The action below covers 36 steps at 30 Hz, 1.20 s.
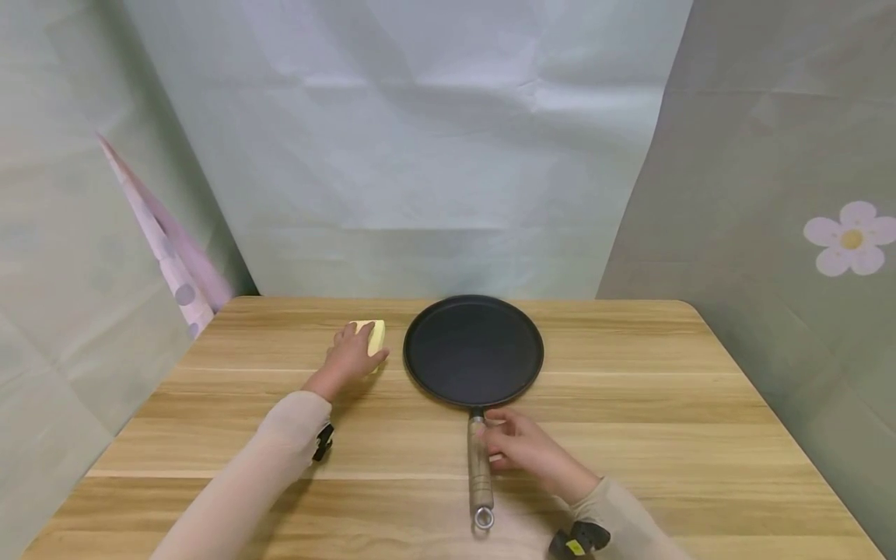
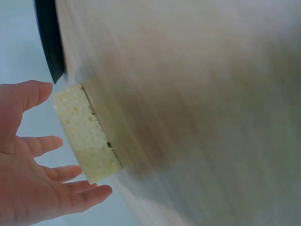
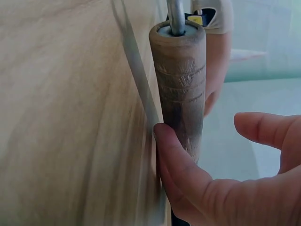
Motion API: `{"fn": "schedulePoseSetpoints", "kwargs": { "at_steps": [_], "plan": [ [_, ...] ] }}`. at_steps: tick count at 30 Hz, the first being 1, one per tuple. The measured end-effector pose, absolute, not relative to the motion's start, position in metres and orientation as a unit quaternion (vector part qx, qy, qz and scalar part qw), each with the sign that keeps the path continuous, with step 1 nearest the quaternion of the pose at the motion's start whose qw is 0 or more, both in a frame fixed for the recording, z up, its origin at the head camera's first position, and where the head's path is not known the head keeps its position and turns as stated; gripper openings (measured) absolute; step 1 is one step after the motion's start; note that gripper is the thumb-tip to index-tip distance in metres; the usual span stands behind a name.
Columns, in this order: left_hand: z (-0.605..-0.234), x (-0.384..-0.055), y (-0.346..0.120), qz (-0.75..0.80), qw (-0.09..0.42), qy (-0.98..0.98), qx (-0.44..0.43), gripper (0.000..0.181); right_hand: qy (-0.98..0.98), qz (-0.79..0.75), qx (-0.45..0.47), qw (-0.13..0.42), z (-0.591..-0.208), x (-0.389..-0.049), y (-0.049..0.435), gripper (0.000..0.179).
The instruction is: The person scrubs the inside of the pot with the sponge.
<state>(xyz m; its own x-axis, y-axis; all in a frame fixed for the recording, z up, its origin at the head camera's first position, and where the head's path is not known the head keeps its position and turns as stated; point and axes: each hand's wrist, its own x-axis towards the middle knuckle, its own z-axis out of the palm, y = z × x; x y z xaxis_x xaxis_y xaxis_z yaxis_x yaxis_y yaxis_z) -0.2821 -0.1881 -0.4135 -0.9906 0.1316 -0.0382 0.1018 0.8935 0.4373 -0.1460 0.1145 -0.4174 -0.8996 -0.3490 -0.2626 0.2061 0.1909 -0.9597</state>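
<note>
A yellow sponge (image 1: 379, 334) lies on the table left of a round, flat black pan (image 1: 473, 350). Over the sponge reaches my left hand (image 1: 350, 358), thumb and fingers spread. The left wrist view has the porous sponge (image 2: 87, 134) just beyond the fingertips of that hand (image 2: 35, 174). The pan's wooden handle (image 1: 480, 470) points toward me and ends in a metal ring (image 1: 484, 518). Beside its right side is my right hand (image 1: 528, 451). In the right wrist view its fingertips are right at the handle (image 3: 178, 80), while the thumb (image 3: 263, 128) stands apart from it.
The wood-grain table (image 1: 630, 404) ends at a back edge just behind the pan. Pale cloth (image 1: 434, 155) hangs behind it and along both sides, with a printed flower (image 1: 833, 233) on the right. A black band (image 1: 579, 540) is strapped to the right wrist.
</note>
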Motion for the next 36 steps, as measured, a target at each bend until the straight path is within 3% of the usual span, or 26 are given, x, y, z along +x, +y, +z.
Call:
{"fn": "schedulePoseSetpoints", "kwargs": {
  "at_steps": [14, 36],
  "plan": [
    [-0.4227, -0.2858, -0.1877, 0.216, 0.026, 0.974, 0.059, 0.067, 0.743, -0.640, -0.053, 0.187, -0.4257, -0.1442, 0.1085, 0.061],
    [-0.4209, -0.2837, -0.1831, 0.218, 0.022, 0.974, 0.059, 0.058, 0.759, -0.623, -0.046, 0.181, -0.4230, -0.1433, 0.1084, 0.062]
  ]
}}
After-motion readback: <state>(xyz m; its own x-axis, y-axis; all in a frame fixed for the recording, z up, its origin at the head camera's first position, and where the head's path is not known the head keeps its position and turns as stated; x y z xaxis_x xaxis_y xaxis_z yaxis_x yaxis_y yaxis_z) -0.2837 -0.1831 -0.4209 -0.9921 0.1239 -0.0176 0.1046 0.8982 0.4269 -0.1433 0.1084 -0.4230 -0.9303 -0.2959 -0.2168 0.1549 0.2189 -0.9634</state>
